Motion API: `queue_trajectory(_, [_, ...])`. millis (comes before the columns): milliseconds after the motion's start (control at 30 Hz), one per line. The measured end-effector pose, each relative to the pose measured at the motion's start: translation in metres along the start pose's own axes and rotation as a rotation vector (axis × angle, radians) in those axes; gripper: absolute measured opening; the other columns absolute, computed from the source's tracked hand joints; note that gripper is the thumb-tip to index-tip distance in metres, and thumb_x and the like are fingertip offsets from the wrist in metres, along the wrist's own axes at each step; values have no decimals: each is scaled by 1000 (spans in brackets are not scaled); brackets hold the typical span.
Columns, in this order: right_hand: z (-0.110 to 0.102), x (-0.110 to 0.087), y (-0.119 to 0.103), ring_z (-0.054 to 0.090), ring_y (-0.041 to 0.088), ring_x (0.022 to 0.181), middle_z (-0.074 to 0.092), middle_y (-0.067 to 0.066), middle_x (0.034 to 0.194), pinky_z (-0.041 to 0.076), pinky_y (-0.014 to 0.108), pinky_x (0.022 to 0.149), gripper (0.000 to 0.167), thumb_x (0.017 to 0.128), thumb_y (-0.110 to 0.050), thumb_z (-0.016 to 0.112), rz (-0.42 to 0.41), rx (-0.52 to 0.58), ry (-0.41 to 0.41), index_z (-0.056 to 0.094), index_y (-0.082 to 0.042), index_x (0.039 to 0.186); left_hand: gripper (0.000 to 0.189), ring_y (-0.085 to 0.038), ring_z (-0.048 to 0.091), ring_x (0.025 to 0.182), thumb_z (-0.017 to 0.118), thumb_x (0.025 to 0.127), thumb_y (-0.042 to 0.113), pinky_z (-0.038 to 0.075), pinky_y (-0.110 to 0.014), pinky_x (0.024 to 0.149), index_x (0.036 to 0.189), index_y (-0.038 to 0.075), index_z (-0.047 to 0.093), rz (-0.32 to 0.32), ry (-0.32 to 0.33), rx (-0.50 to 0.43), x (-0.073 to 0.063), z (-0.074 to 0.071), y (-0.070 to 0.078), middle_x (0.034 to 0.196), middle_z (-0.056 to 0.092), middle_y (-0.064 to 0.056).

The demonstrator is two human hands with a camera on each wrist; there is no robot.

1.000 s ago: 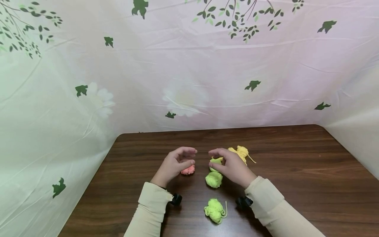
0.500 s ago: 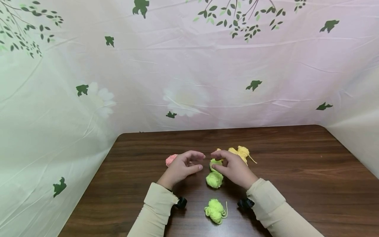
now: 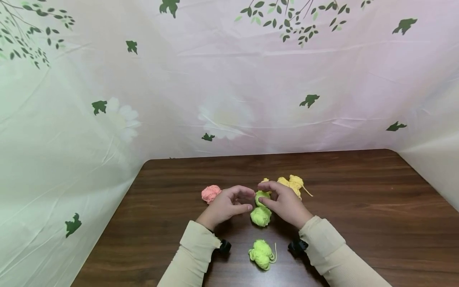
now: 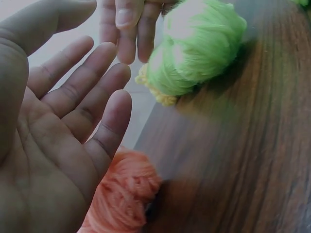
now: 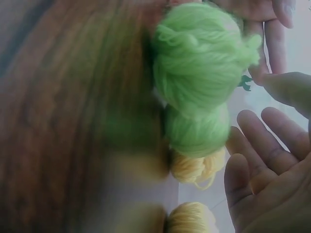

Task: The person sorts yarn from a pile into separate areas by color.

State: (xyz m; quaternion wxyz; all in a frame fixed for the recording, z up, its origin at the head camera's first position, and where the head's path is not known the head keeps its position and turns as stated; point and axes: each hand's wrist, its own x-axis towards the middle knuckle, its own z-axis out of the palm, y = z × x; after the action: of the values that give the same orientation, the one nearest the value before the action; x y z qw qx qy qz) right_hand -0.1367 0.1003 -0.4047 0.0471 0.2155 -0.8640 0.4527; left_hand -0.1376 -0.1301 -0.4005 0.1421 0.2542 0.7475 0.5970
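Note:
Two green balls of yarn, a nearer one (image 3: 260, 217) and a farther one (image 3: 260, 197), sit one behind the other between the hands. My left hand (image 3: 229, 204) is just left of them, its fingers relaxed and nothing in its grasp. On the other side my right hand (image 3: 285, 202), loosely bent and holding nothing, partly covers the farther ball in the head view. The right wrist view shows the right palm (image 5: 277, 194) beside the green yarn (image 5: 197, 63). Behind the left hand lies a coral-pink yarn ball (image 3: 210, 193), also visible below that palm in the left wrist view.
Closer to the body is a third green yarn bundle (image 3: 261, 254) with a loose end. Several yellow yarn balls (image 3: 296, 183) lie beyond the right hand, one trailing a strand. The dark wooden table (image 3: 365, 223) is bordered by a printed cloth backdrop (image 3: 229, 79).
My left hand has moved right, away from the coral-pink yarn and toward the green balls, so more of the pink ball shows. The right hand has barely moved.

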Motion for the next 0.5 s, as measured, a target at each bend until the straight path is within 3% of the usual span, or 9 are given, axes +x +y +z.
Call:
queue_trajectory(200, [1, 2, 3, 59, 19, 85, 70, 5, 118, 50, 28, 67, 32, 92, -14, 75, -2, 1, -4, 68, -7, 122, 35, -35, 59, 120, 72, 93, 11, 54, -25, 83, 127, 7, 64, -21, -35, 16, 3, 6, -1, 128, 64, -17])
queue_trajectory(500, [4, 4, 11, 59, 18, 87, 69, 5, 120, 50, 28, 70, 35, 91, -16, 76, 29, 17, -45, 68, -6, 123, 28, -26, 61, 115, 74, 92, 14, 52, -25, 85, 119, 9, 68, -57, -45, 57, 4, 9, -8, 121, 68, -5])
